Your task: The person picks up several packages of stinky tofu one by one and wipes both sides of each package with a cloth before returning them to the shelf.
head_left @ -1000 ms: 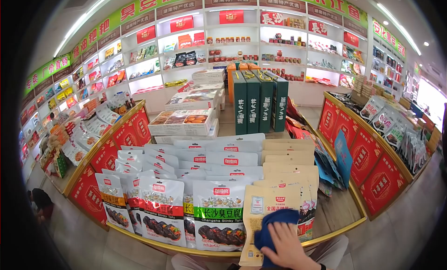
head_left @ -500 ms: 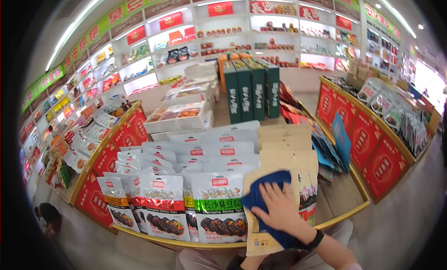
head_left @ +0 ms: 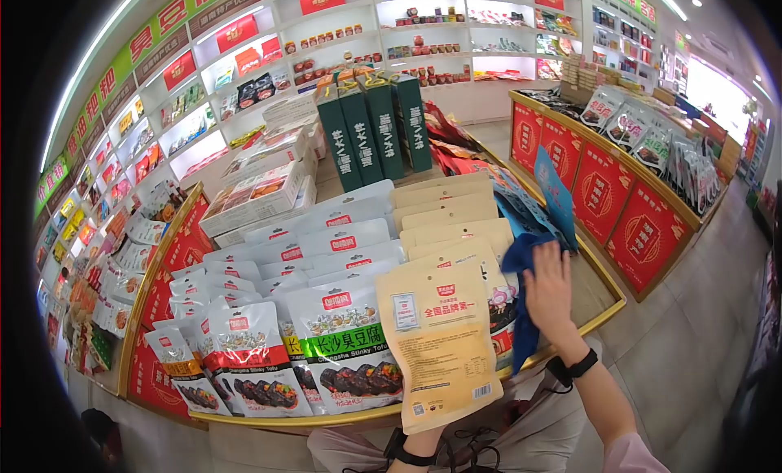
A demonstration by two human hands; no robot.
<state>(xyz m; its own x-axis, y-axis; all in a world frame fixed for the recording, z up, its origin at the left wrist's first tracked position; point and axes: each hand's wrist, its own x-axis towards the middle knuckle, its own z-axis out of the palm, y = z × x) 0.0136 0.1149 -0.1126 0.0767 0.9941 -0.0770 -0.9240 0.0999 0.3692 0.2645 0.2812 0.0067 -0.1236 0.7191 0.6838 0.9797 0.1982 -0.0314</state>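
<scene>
A yellow snack pouch (head_left: 444,343) leans at the front of the display, its printed back facing me and its lower end over the gold edge. My left hand (head_left: 430,440) is behind this pouch, supporting it; its fingers are hidden. To the right of the pouch, my right hand (head_left: 550,286) holds a dark blue cloth (head_left: 525,326) under nearly straight fingers. The cloth hangs beside a pouch with a printed front (head_left: 501,310), partly covering it. More yellow pouches (head_left: 456,216) stand in a row behind.
Silver stinky tofu pouches (head_left: 338,334) fill the left side. Behind are white boxes (head_left: 252,200) and tall green boxes (head_left: 379,135). A gold-edged rim (head_left: 599,310) borders the table. Another red-panelled counter (head_left: 603,180) stands right; stocked shelves (head_left: 326,41) line the back wall.
My right hand and the cloth have moved right, off the face of the yellow pouch, to its right side. The pouch's printed back now shows. The camera view has shifted.
</scene>
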